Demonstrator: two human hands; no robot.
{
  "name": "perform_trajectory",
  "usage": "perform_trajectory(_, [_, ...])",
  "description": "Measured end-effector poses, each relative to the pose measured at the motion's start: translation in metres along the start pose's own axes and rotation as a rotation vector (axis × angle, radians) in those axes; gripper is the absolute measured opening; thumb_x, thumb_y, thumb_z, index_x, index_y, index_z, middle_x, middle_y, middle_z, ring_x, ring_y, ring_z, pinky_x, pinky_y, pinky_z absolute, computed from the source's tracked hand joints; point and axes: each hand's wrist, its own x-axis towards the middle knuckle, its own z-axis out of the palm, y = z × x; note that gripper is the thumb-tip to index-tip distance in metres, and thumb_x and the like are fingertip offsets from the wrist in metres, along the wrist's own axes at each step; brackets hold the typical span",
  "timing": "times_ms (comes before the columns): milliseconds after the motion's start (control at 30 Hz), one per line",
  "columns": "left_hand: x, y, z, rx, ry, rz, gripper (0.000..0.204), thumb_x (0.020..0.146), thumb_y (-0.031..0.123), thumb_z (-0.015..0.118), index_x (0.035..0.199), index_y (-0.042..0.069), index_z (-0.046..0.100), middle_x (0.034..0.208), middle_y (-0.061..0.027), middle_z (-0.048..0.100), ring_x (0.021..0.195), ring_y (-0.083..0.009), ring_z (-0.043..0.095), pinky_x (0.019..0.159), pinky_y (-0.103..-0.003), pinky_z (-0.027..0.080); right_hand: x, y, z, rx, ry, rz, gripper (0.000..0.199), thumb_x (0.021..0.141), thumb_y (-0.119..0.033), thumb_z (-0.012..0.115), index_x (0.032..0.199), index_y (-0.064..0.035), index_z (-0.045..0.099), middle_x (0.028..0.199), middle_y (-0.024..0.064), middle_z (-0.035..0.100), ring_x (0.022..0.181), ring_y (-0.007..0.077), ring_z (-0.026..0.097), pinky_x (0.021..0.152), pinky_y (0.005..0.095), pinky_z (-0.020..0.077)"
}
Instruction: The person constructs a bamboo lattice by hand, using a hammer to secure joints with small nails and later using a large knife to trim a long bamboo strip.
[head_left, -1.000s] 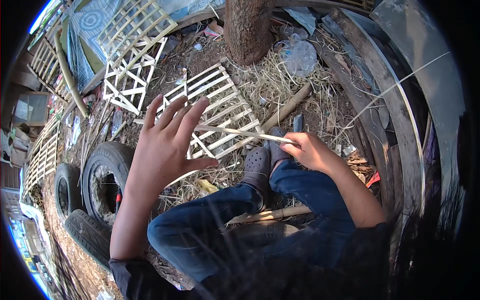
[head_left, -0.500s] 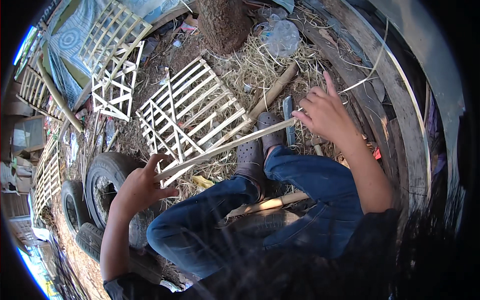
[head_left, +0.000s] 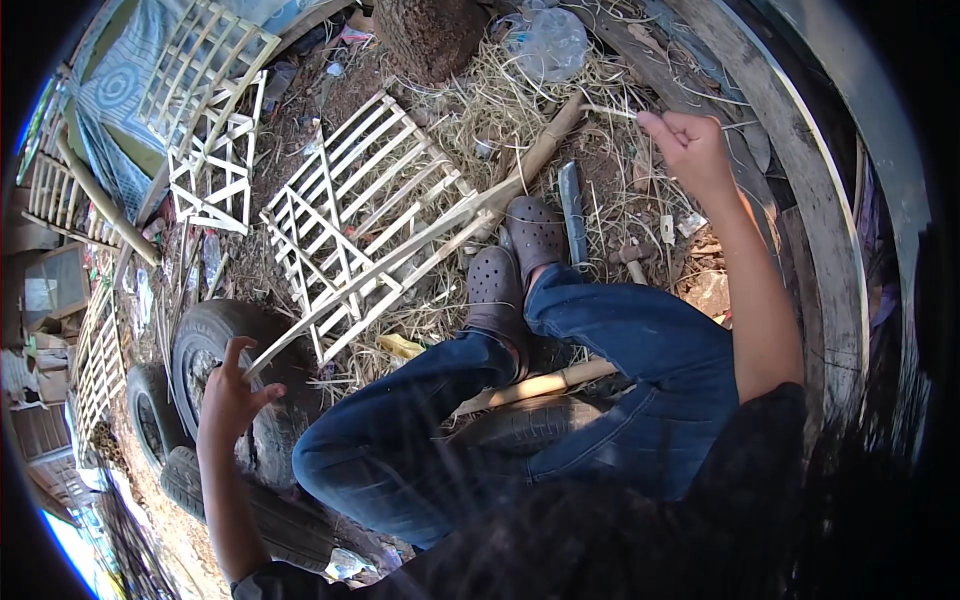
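– Where is the long, flat, pale bamboo strip (head_left: pixel 385 267)?
– Aslant over the near edge of a pale, slatted lattice panel (head_left: pixel 331 195), its lower end between the thumb and forefinger of a person's bare left hand (head_left: pixel 230 402). Those two stand apart; whether the hidden fingers grip cannot be told.
– And the bare right hand (head_left: pixel 695 150)?
– Beyond the panel's right corner, fingers closed on a thin, pale, slightly curved sliver (head_left: pixel 610 110).
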Motion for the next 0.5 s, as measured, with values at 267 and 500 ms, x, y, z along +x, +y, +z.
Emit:
perform_trajectory(267, [-0.033,-0.104,0.043,-0.449,0.198,0.083,0.054,0.083,0.021,0.074,0.127,0.003,0.047,0.071,0.0008,0.049,0.062,-0.0087,0.047,0.057,-0.024,0.041,-0.033,0.088,-0.012,-0.985,-0.356,0.411,0.060,0.085,-0.038,0.066,0.131,-0.0042,0.046,0.127,0.0178,0.051,0.117,0.0343,0.051,0.095,0.0471,0.0416])
perform_trajectory(500, [-0.054,-0.008,0.065,-1.261,-0.146,0.010,0.079,0.075,0.049,0.077,0.125,-0.003,0.045,0.056,0.0052,0.036,0.046,-0.0066,0.040,0.039,-0.022,0.033,-0.065,0.060,0.077,-0.398,-1.056,0.472,0.044,0.084,-0.038,0.066,0.113,-0.0052,0.058,0.109,0.0188,0.064,0.099,0.0338,0.062,0.085,0.0419,0.0491])
